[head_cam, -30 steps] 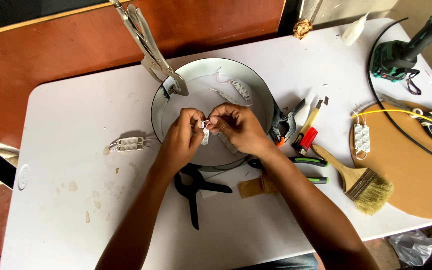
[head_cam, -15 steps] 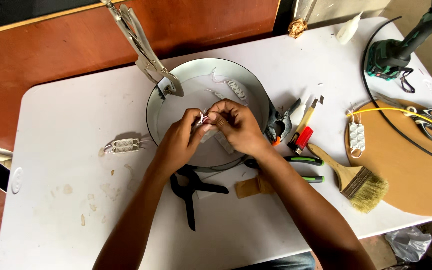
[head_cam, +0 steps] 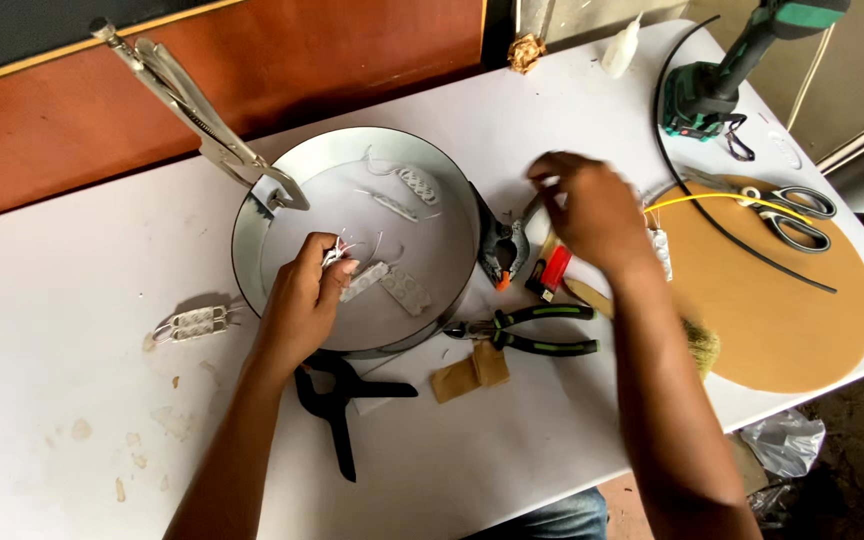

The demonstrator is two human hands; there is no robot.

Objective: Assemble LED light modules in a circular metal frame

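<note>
My left hand (head_cam: 304, 298) rests inside a round white pan (head_cam: 252, 232) and pinches the thin wires of a small white module strip (head_cam: 364, 280). More white modules (head_cam: 417, 184) lie in the pan's far part. My right hand (head_cam: 592, 210) is blurred and hovers over the tools to the right of the pan, near a red-handled tool (head_cam: 555, 268). Whether it holds anything cannot be made out. A locking clamp (head_cam: 202, 118) grips the pan's far-left rim, and a black spring clamp (head_cam: 500, 248) grips its right rim.
Green-handled pliers (head_cam: 532, 330) and a black spring clamp (head_cam: 337, 395) lie at the pan's near side. A round brown board (head_cam: 792, 300) carries scissors (head_cam: 787, 205) and a brush (head_cam: 697, 340). A green drill (head_cam: 727, 70) stands far right. A loose module strip (head_cam: 192, 322) lies left.
My right hand left the wires over the pan and swung right toward the tools. The left hand stays in the pan with the wires.
</note>
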